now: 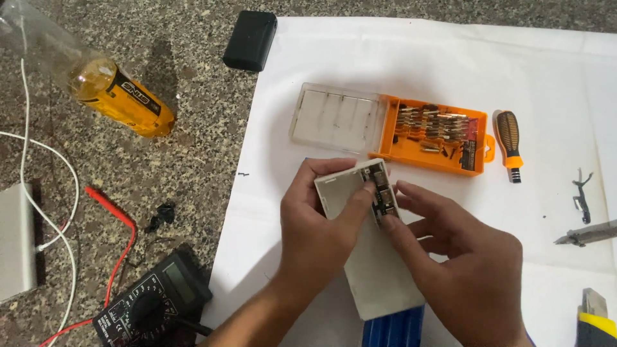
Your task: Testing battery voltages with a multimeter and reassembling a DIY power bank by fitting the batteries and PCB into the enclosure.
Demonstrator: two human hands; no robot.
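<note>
While the left hand [315, 225] clamps the white rectangular plastic power-bank casing [366, 238], the right hand [463, 257] pinches its port end; steady support looks wise. Gentle, even pressure suits best.

Both forearms rising from the bottom edge, converging toward the middle. Left hand [315, 225] turned back-up, fingers curled around from the left, thumb [360, 199] stretched rightward and pressing down at its tip. Right hand [466, 273] angled in from the lower right, back facing up, index finger [421, 196] and thumb [398, 234] extended leftward in a pinch, remaining fingers loosely folded beneath. Fingertips of both hands nearly meeting.
</note>
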